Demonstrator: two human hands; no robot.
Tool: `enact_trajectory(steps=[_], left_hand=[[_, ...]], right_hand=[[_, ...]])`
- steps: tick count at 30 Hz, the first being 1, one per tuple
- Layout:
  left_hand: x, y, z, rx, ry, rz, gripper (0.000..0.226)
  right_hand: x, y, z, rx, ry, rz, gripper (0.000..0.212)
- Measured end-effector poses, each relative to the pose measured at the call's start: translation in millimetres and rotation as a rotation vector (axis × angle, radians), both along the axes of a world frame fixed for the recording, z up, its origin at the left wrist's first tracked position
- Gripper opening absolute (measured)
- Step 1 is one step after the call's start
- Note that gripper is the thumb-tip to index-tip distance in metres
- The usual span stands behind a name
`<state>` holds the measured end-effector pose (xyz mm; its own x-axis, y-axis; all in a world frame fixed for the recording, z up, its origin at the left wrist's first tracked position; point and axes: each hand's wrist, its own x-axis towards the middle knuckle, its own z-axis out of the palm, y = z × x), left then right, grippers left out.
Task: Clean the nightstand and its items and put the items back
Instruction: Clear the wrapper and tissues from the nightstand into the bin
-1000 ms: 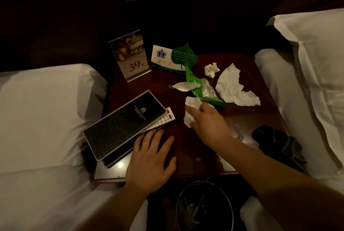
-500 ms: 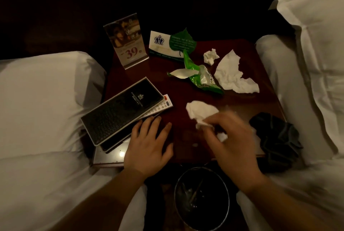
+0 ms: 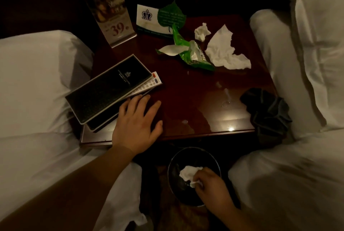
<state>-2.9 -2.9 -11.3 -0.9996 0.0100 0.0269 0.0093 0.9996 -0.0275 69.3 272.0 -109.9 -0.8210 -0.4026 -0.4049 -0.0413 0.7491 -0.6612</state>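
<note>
One released left grip (image 3: 136,121) rests flat on the near table (image 3: 195,100) edge. Wrapper (image 3: 193,53) and tissues (image 3: 226,52) lie far. My right grip (image 3: 212,189) pinches a wad (image 3: 188,173) over the bin (image 3: 169,169). I'm binning trash, I judge; next, let go and fetch the wrapper.

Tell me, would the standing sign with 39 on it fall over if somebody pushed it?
Probably, if pushed near its top: the sign stands tall on a narrow foot. It looks like stiff plastic, so it should keep its shape, and might slide on the glossy nightstand.
</note>
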Motion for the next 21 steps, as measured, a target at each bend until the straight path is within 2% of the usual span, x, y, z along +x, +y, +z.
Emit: enact_trajectory(steps=[3,5,9,12,16,21], left_hand=[[0.1,-0.1,0.0,-0.003,0.000,0.004,0.059],[0.1,0.1,-0.3,0.000,0.002,0.002,0.058],[0.4,1.1,0.1,0.004,-0.007,0.005,0.059],[1.0,0.9,1.4,0.008,-0.019,0.003,0.059],[2.3,1.6,3.3,0.033,-0.023,0.003,0.060],[1.1,0.6,3.6,0.053,-0.033,-0.005,0.061]], right_hand=[[-1.8,1.3,-28.8,0.102,-0.127,0.014,0.028],[-3.1,6.2,-38.1,0.122,-0.138,0.018,0.038],[-7.5,17.1,-26.5,0.127,-0.100,-0.040,0.034],[-13.0,24.9,16.4,0.031,0.051,-0.083,0.030],[-46.4,18.2,107.1,-0.146,0.295,-0.108,0.022],[-152.0,-15.4,166.9,-0.134,0.552,-0.119,0.020]])
